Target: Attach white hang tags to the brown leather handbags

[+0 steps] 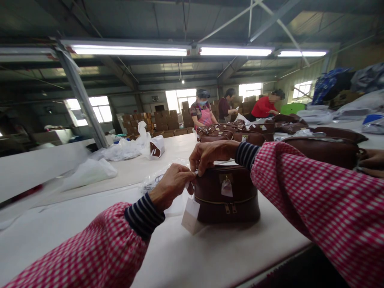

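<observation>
A dark brown handbag (226,196) stands upright on the white table in front of me, with a brass zip across its front and a small wrapped padlock (227,187) on its upper part. At its upper left edge my two hands meet, fingertips pinched together. My left hand (174,184) is closed on the thin string of a white hang tag (191,215), which dangles beside the bag's left side. From above, my right hand (211,156) is closed too, its fingers at a small whitish bit; what exactly they grip is hidden.
Several more brown bags (220,134) crowd the table behind this one, and a larger one (322,150) lies at right, with another person's hand (372,162) beside it. Clear plastic bags (90,170) lie at left. Several co-workers (204,112) stand across the table.
</observation>
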### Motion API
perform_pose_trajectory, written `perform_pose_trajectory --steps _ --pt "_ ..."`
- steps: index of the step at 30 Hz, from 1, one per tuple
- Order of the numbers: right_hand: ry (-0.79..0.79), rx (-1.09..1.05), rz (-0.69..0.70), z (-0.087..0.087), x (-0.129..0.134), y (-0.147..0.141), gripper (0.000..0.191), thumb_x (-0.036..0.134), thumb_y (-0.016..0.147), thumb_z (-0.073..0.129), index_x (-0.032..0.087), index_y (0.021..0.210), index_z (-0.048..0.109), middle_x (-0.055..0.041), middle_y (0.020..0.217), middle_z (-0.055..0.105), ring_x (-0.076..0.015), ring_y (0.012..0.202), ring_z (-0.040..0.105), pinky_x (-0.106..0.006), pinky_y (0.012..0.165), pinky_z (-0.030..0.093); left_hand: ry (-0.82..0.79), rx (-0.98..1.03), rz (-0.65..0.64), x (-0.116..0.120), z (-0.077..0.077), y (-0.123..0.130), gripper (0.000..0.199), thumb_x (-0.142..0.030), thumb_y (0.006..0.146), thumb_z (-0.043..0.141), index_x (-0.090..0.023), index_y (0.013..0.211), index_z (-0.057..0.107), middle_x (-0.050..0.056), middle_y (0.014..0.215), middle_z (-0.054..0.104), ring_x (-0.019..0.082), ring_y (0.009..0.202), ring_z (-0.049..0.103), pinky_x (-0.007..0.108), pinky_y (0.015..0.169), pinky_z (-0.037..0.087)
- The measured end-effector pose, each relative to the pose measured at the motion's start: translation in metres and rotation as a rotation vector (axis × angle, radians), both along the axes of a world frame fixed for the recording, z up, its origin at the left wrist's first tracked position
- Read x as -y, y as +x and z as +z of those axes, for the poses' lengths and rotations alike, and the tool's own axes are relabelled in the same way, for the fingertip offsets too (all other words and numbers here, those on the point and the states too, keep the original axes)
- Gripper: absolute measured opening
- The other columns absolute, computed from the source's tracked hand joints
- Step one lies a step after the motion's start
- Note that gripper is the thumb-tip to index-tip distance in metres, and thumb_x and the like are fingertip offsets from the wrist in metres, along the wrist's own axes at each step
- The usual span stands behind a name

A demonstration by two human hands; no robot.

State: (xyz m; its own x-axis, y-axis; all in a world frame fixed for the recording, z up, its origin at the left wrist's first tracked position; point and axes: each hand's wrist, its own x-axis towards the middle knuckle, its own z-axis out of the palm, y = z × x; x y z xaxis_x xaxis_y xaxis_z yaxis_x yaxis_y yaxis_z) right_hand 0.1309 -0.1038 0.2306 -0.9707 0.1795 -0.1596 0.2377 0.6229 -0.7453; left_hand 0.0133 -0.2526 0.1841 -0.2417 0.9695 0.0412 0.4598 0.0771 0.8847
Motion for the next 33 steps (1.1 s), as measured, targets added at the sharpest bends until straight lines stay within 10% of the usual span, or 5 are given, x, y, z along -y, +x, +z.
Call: perform_pose_trajectory --steps 11,23,29,33 --pt "0.26 -0.492 -0.066 -0.037 0.016 0.019 0.009 0.014 0.071 0.073 0.011 0.079 0.077 -0.0013 0.074 0.069 -0.0126 0.068 0.058 -0.024 0.065 0.043 -0.019 0.471 -0.063 -0.001 -0.012 -0.002 0.018 -0.017 0.079 0.055 -0.01 0.066 0.064 0.003 0.051 0.061 0.001 0.032 0.026 0.018 0.037 0.011" --pt "1.096 -0.692 -0.252 -0.064 0.061 0.072 0.028 0.015 0.093 0.059 0.019 0.12 0.067 -0.0096 0.112 0.065 -0.0242 0.104 0.056 -0.039 0.092 0.048 0.077 0.516 -0.149 0.017 -0.044 -0.009 0.02 -0.029 0.081 0.065 -0.01 0.082 0.07 0.002 0.055 0.062 0.001 0.036 0.025 0.019 0.039 0.008" --pt "0.692 -0.955 -1.028 -0.104 0.029 0.154 0.034 0.039 0.087 0.068 0.022 0.117 0.07 -0.01 0.115 0.067 -0.0259 0.095 0.065 -0.041 0.08 0.056 0.022 0.307 -0.099 0.031 -0.067 -0.01 0.026 -0.035 0.082 0.064 -0.01 0.078 0.071 0.003 0.049 0.061 0.003 0.036 0.022 0.022 0.039 0.008" --pt "0.239 -0.814 -1.11 -0.145 0.014 0.175 0.058 0.054 0.083 0.07 0.022 0.131 0.064 -0.0176 0.119 0.07 -0.0301 0.099 0.071 -0.037 0.07 0.059 0.176 0.31 0.012 0.027 -0.065 -0.007 0.026 -0.036 0.083 0.063 -0.012 0.084 0.072 0.0 0.049 0.061 0.003 0.037 0.023 0.021 0.04 0.01"
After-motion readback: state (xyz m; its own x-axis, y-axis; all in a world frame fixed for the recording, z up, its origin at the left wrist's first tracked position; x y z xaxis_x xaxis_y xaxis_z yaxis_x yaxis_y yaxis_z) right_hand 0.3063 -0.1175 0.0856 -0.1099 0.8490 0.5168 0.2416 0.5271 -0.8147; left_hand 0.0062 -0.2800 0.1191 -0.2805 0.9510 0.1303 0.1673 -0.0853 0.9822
